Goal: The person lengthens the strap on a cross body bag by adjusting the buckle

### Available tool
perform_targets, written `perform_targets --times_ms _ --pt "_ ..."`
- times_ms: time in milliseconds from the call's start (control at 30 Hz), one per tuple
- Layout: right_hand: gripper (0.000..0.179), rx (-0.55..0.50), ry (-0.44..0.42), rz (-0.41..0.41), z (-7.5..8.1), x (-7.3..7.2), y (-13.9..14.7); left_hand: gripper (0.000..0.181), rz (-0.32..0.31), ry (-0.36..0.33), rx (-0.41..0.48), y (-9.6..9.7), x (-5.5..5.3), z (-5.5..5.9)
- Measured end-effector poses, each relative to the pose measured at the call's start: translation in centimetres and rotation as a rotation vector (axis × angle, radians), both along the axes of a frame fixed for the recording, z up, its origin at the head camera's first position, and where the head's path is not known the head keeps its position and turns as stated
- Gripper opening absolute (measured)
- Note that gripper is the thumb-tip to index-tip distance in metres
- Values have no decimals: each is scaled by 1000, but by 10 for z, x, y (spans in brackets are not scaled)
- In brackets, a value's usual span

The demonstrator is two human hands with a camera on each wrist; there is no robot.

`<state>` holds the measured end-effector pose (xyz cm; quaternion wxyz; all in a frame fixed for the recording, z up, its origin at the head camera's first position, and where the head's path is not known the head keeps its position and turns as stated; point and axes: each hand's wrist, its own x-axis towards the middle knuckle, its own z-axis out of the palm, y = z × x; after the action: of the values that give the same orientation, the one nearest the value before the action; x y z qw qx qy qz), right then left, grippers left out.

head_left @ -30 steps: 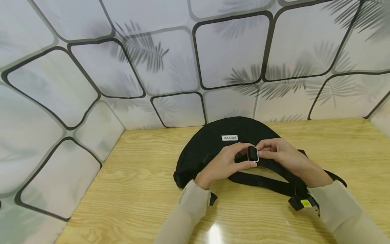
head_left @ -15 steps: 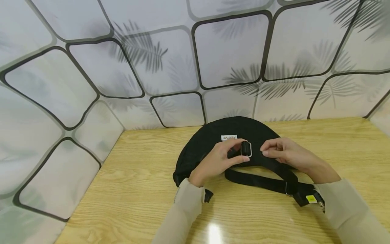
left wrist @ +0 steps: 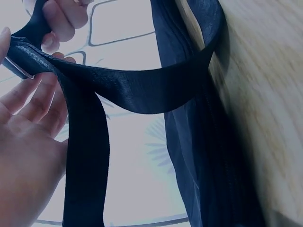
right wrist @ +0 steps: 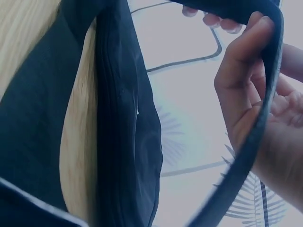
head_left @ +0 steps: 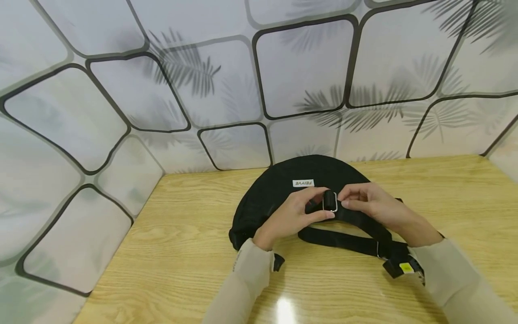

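Observation:
A black half-moon waist bag (head_left: 311,168) with a white label lies on the table against the wall. My left hand (head_left: 285,218) pinches a silver slide buckle (head_left: 336,202) threaded with black webbing, held above the bag's lower edge. Just right of the buckle, my right hand (head_left: 376,206) pinches the same strap between thumb and index finger. From there the strap (head_left: 341,240) loops down to the table. In the left wrist view the webbing (left wrist: 85,156) hangs in a band beside my left hand (left wrist: 33,146). The right wrist view has the strap (right wrist: 227,189) running down past my right hand (right wrist: 284,142).
Beside my right sleeve, a black strap end with a yellow tag (head_left: 406,268) lies on the wooden table (head_left: 182,252). A small black end piece (head_left: 278,262) pokes out by my left sleeve. A patterned wall covering (head_left: 307,67) stands behind the bag.
My hands moved apart half a second ago, with the buckle going left. Now the right hand is back close to the buckle, still pinching the strap. The bag stays in place.

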<state>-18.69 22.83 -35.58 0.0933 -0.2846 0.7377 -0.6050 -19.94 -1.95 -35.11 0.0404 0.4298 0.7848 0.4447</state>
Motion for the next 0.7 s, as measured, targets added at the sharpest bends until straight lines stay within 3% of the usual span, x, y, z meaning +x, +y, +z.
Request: perform_targets --times_ms 267,700 --pt "33 -149 -22 42 -4 -2 -2 38 -5 -9 2 0 0 0" --pt "29 -223 -160 135 -4 -4 -6 31 -29 -5 -8 4 1 -3"
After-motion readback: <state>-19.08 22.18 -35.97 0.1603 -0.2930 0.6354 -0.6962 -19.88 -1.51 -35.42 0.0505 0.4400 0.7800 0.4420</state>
